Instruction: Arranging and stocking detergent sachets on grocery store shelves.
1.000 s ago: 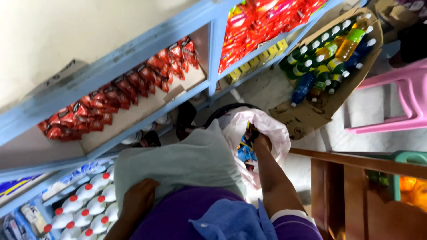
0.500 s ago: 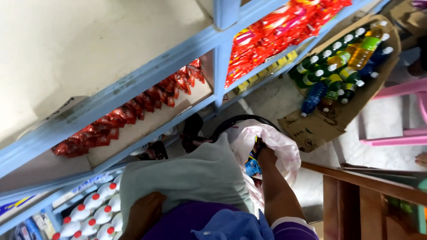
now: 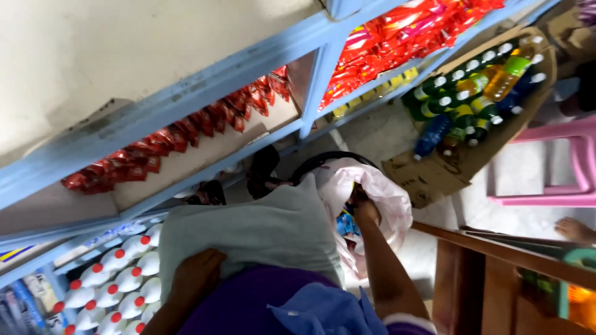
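Two hands: right hand (image 3: 363,208) inside plastic bag (image 3: 391,205), shelves (image 3: 205,93) close.

A cloth bundle (image 3: 248,239) is pressed by the left hand (image 3: 197,273); right of it, the right hand (image 3: 363,208) is sunk in a plastic bag (image 3: 385,205), below shelves (image 3: 205,87).

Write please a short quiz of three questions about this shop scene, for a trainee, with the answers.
1. True or false: the right hand reaches into the white plastic bag.
2. What does the left hand rest on? A) a pale green cloth bundle, B) a pink stool, C) a cardboard tray.
3. Fill in: the white bottles on the low shelf have ___ caps.

Key:
1. True; the fingers are down inside the bag's mouth.
2. A, the pale green cloth bundle.
3. Red.
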